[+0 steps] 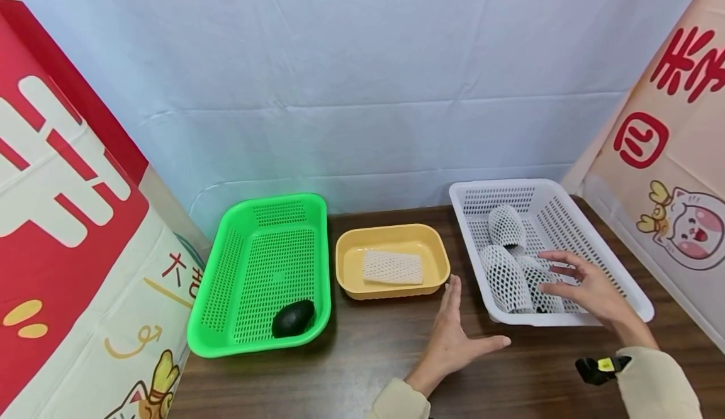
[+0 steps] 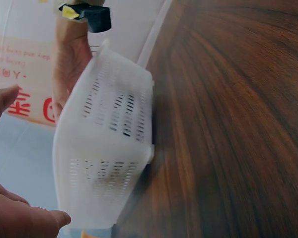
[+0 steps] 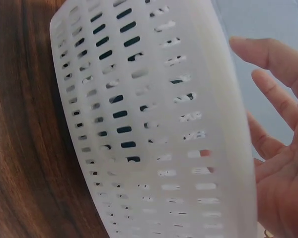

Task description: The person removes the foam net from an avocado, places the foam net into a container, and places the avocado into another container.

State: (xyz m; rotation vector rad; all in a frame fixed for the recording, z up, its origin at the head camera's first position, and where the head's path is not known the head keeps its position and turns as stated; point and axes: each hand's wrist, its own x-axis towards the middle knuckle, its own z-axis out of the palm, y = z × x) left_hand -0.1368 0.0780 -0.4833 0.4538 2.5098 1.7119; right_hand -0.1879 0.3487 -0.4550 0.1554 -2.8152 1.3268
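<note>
My right hand [image 1: 586, 287] hovers over the white basket [image 1: 608, 255], thumb and fingers spread and holding nothing. Right at its fingertips lies a white foam net sleeve [image 1: 540, 280] with something dark showing at its lower end. Two more foam net sleeves, a front one [image 1: 504, 277] and a back one [image 1: 506, 225], sit along the basket's left side. My left hand [image 1: 450, 340] is held between the yellow tray [image 1: 345, 268] and the white basket, palm turned inward, thumb stretched out, with nothing in it. In the left wrist view, its fingertips show beside the white basket [image 2: 104, 144].
An empty-looking, flattened foam net sleeve [image 1: 393, 267] lies in the yellow tray. At the left, a green basket [image 1: 198, 337] holds a dark, smooth, avocado-shaped fruit [image 1: 293, 318]. A pale cloth [image 1: 362, 92] hangs behind the wooden table [image 1: 351, 368], with printed sheets at both sides.
</note>
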